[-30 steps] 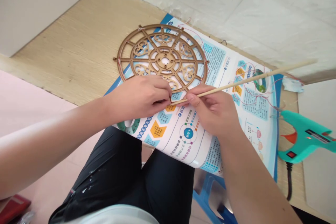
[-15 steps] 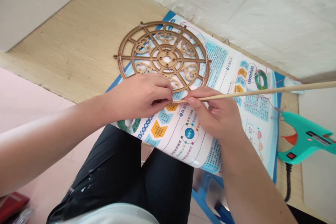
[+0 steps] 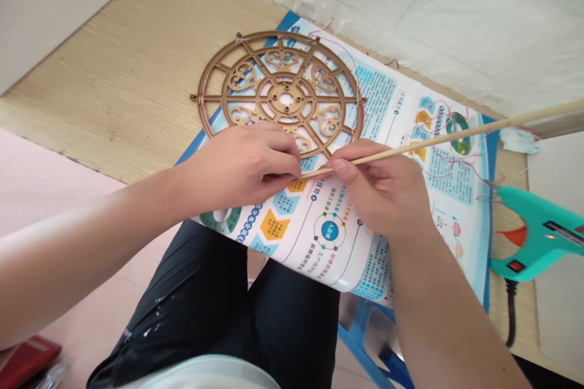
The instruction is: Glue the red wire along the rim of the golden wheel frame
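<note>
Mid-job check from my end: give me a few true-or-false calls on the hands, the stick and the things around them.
1. The right hand holds a thin stick. True.
2. The stick's near end is far from the left hand. False: it is at that hand's fingertips.
3. The brown wheel-shaped frame lies partly over the printed sheet. True.
4. That frame is a solid disc. False: it has spokes with openings between them.
5. The teal glue gun is at the picture's left edge. False: it is at the right.
</note>
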{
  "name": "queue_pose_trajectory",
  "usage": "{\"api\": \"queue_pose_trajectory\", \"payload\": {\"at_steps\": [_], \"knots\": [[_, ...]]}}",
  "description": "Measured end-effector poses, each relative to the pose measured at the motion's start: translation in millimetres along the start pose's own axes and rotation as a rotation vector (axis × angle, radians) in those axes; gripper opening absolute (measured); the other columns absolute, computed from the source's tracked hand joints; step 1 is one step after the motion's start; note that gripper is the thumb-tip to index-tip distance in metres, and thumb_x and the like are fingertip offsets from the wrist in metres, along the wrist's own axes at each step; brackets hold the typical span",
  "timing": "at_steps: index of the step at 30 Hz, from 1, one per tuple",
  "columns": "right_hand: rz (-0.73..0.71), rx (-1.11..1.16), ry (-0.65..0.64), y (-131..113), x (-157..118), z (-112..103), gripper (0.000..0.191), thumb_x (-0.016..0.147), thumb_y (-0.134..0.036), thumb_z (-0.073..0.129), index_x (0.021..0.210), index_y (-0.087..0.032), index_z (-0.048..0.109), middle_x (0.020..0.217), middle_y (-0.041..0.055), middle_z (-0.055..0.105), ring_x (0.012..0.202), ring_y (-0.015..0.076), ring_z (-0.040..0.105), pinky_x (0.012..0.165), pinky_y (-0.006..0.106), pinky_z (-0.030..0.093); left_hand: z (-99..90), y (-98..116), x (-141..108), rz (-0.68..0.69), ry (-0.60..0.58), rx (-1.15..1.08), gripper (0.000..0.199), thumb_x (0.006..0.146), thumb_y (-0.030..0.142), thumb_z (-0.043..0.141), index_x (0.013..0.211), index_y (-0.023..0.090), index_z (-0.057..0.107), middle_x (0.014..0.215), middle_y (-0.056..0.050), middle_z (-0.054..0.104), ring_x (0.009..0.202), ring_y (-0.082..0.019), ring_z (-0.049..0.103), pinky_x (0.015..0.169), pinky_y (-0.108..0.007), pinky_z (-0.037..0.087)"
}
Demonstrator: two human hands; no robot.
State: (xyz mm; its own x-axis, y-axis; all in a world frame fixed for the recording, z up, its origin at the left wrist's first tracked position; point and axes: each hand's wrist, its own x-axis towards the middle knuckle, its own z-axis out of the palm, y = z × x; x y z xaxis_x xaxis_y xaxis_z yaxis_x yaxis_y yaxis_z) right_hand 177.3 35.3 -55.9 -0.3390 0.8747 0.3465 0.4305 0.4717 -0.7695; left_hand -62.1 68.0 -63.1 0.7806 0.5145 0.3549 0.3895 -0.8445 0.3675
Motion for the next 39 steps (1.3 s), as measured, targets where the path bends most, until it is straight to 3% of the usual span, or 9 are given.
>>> {"api": "queue_pose_trajectory", "payload": {"at_steps": [6,12,39], "knots": [[0.0,0.025,-0.046,1.2,-0.8,-0.8,0.015,0.1,-0.021,0.064,0.089,-0.025,0.074,0.085,-0.002,0.075,0.077,0.0146,0.069,0.071,0.029,0.059,0.4,-0.1,0.1,0.033,0.003,0.035,0.022,0.1,0.022,0.054,0.094,0.02,0.075,0.101,-0.004,0.076,0.093,-0.021,0.069,0.077,-0.036,0.053],[-0.02,0.049,-0.084,1.9,0.6,0.1,0.018,0.1,-0.018,0.063,0.087,-0.023,0.074,0.086,-0.003,0.075,0.078,0.0123,0.07,0.073,0.026,0.059,0.4,2.6,0.6,-0.027,0.026,0.033,0.018,0.099,0.021,0.055,0.09,0.017,0.071,0.097,-0.006,0.076,0.091,-0.02,0.071,0.077,-0.034,0.054],[0.0,0.019,-0.012,3.6,-1.5,2.4,0.016,0.1,-0.022,0.064,0.091,-0.027,0.075,0.092,-0.0023,0.077,0.083,0.0161,0.073,0.073,0.03,0.062,2.5,8.0,5.5,-0.148,0.002,-0.001,0.015,0.094,0.026,0.06,0.086,0.021,0.072,0.093,-0.003,0.075,0.09,-0.021,0.07,0.075,-0.037,0.053]]}}
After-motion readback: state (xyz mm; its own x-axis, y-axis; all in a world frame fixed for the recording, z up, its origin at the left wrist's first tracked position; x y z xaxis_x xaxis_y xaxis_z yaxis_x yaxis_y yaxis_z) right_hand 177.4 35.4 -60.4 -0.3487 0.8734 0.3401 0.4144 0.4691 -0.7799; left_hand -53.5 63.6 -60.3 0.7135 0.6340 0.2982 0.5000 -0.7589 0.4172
